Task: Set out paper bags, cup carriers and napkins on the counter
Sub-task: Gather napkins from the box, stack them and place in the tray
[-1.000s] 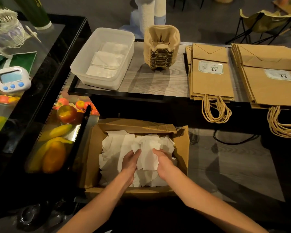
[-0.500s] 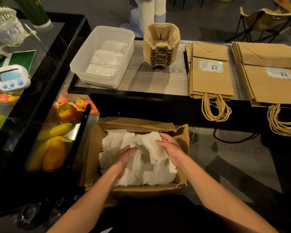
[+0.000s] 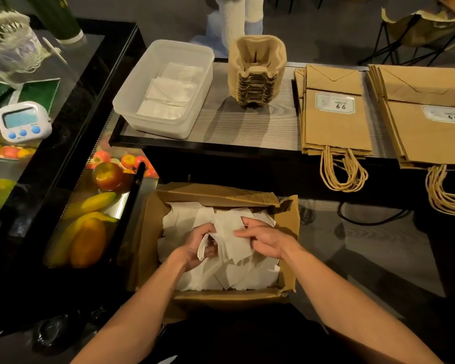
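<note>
In the cardboard box [image 3: 286,229] the left hand [image 3: 197,245] grips a folded wad of napkins [image 3: 184,223] and the right hand [image 3: 265,237] pinches one by its edge. They look light, limp and tearable, best lifted as a gathered bunch. Beyond the box, its raised flap [image 3: 216,195] and the tabletop [image 3: 247,127] lip come before the plastic tub [image 3: 158,128].
</note>
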